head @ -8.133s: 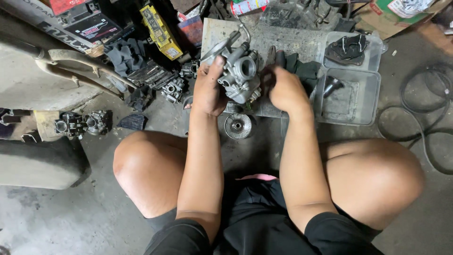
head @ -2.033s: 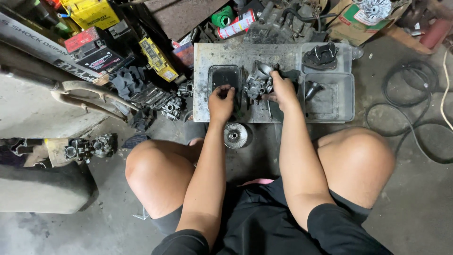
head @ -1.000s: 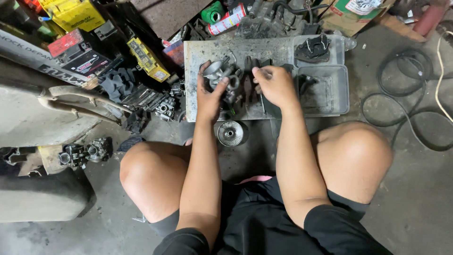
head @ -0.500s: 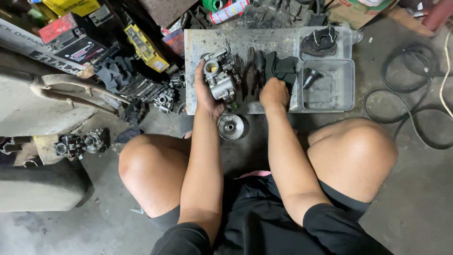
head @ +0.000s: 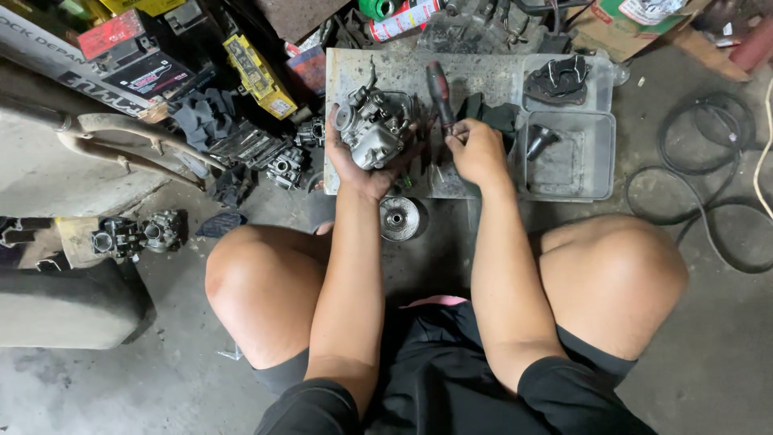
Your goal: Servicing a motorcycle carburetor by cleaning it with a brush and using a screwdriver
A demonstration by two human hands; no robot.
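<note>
Seated on a concrete floor, a person cradles a grey metal carburettor (head: 372,129) in the left hand (head: 358,165) above a grey work board (head: 475,76), while the right hand (head: 477,151) grips a dark-handled screwdriver (head: 440,90). A yellow rectangular box (head: 258,74) and a red-labelled black battery (head: 133,50) lie upper left; a red-and-white spray can (head: 400,20) lies behind the board.

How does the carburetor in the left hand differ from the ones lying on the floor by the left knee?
The held carburetor is lifted over the grey board, gripped in the left hand; the floor carburetors lie untouched on the concrete. The held one looks brighter silver and larger in view; the floor ones look darker and grimier. Both are cast metal parts.
</note>
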